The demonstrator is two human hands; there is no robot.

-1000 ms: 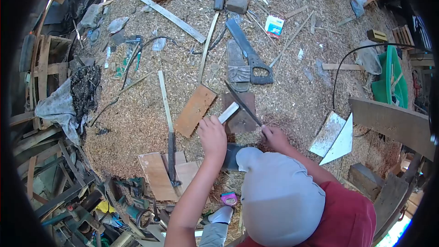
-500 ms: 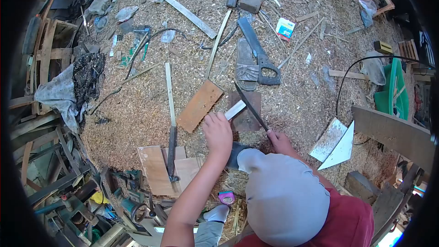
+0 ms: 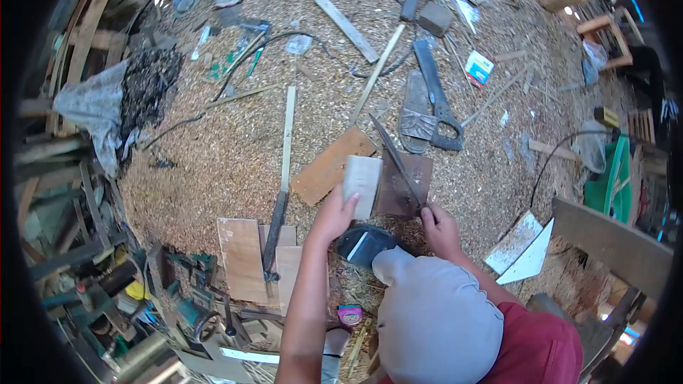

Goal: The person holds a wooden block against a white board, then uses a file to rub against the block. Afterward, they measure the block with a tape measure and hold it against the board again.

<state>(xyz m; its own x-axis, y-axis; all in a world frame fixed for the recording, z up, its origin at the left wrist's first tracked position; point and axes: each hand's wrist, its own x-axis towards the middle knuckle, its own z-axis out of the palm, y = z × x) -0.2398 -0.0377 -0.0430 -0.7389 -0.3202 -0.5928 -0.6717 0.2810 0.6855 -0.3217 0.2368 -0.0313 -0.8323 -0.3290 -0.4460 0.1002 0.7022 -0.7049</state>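
Observation:
My left hand (image 3: 336,215) is closed round the lower left edge of a pale wood block (image 3: 362,183), its broad face turned up. My right hand (image 3: 440,230) grips the near end of a long dark blade (image 3: 395,156), whose tip points away to the upper left. The blade lies over a dark brown square plate (image 3: 414,183), right of the block. An orange-brown board (image 3: 331,165) is behind the block on the left. Below the block is a dark shoe (image 3: 361,244).
A handsaw (image 3: 435,92) rests by a sandal (image 3: 417,117) beyond the plate. A hammer (image 3: 274,235) lies over thin boards (image 3: 242,259) on the left. A pink tape measure (image 3: 349,314) is near the cap. White offcuts (image 3: 527,252) lie right, by a plank (image 3: 612,226).
The block has turned from its narrow edge to its broad face in my left hand. The blade has come away from it to the right. The camera view has shifted slightly.

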